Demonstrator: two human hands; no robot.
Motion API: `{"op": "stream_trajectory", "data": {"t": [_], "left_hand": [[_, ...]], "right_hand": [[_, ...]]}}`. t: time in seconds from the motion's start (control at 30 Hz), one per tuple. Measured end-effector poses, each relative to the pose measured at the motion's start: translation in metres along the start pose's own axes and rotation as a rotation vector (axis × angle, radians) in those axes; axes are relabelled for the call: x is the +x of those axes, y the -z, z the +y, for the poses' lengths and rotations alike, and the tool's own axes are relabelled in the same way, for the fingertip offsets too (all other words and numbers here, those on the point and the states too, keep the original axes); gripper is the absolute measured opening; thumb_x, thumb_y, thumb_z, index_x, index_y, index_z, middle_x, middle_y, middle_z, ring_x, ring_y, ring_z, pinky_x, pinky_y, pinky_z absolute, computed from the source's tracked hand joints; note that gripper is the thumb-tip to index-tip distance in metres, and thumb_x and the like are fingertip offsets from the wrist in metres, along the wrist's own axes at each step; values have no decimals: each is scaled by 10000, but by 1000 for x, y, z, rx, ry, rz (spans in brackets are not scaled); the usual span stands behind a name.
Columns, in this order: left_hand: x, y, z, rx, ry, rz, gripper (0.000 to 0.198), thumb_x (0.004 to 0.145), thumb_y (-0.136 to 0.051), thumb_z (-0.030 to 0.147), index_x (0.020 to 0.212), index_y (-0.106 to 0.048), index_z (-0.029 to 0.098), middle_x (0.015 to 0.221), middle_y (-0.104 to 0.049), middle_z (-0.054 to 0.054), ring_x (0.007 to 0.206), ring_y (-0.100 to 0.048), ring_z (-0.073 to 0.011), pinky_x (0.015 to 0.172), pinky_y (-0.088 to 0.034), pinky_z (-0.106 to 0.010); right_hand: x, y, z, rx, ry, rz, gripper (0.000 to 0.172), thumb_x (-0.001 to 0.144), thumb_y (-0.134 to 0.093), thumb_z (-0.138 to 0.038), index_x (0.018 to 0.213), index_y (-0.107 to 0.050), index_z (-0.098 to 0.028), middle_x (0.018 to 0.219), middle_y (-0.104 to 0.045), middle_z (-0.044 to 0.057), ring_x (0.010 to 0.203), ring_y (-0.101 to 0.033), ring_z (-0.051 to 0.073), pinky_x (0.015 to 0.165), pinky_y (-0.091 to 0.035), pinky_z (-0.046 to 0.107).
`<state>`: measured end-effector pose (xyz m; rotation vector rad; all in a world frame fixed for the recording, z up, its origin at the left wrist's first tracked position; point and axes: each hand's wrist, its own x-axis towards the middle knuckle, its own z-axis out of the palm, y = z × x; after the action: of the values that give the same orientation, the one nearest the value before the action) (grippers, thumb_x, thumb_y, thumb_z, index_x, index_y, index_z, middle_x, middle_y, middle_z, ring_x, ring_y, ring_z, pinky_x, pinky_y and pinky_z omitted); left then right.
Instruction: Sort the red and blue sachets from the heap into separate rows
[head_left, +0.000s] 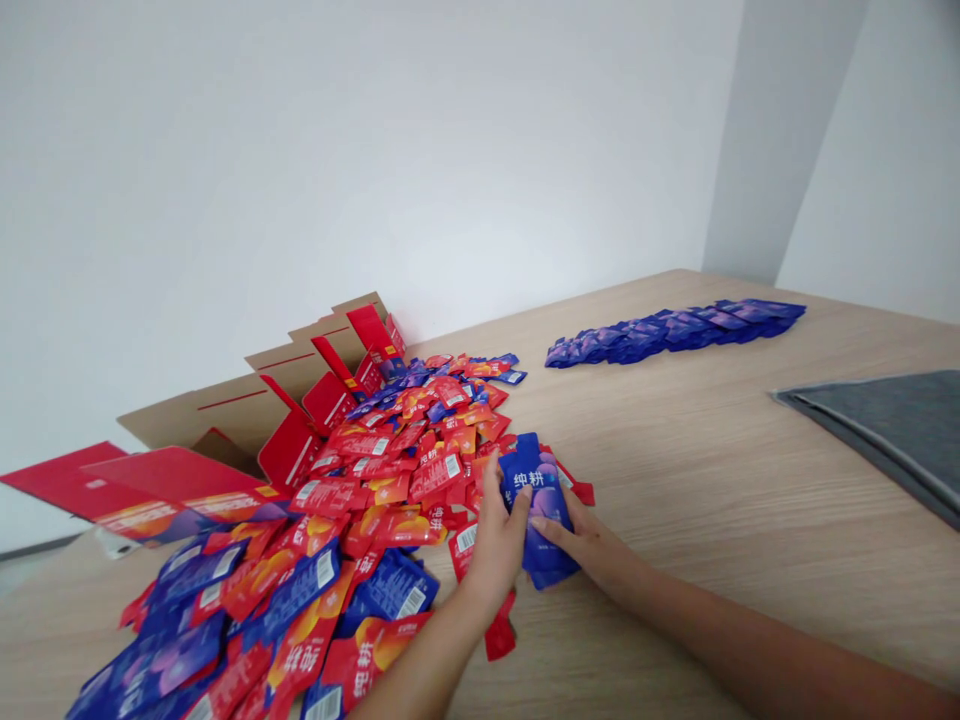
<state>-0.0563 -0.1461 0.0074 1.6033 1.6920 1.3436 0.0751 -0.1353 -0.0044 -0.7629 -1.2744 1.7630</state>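
Note:
A small stack of blue packets (537,497) sits upright between both my hands at the right edge of a big heap of red and blue packets (360,510). My left hand (496,545) grips the stack's left side with thumb and fingers closed on it. My right hand (592,545) holds the stack's lower right side, fingers pressed against it. Red packets lie under and beside the stack.
Opened cardboard boxes with red inner faces (300,400) lie behind the heap near the white wall. A long row of blue packets (675,330) lies at the far right of the wooden table (712,480). A grey cloth (892,420) covers the right edge.

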Motion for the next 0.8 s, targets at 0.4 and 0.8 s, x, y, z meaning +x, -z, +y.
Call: {"op": "stream_trajectory", "data": {"t": [0.4, 0.8], "left_hand": [[173, 72, -54, 889, 125, -25, 298, 846, -444, 166, 1097, -579, 78, 1178, -617, -194, 1133, -561, -253, 961, -403, -343], [177, 84, -44, 989, 161, 13, 345, 864, -381, 161, 1080, -644, 103, 1094, -673, -179, 1041, -624, -288, 879, -467, -370]], "right_hand": [[6, -1, -5, 303, -243, 12, 680, 735, -649, -514, 1303, -357, -281, 799, -660, 14, 564, -647, 182, 402, -499, 275], [8, -3, -7, 336, -179, -63, 867, 631, -685, -322, 1377, -242, -310, 925, -649, 15, 604, -665, 183, 463, -515, 279]]}}
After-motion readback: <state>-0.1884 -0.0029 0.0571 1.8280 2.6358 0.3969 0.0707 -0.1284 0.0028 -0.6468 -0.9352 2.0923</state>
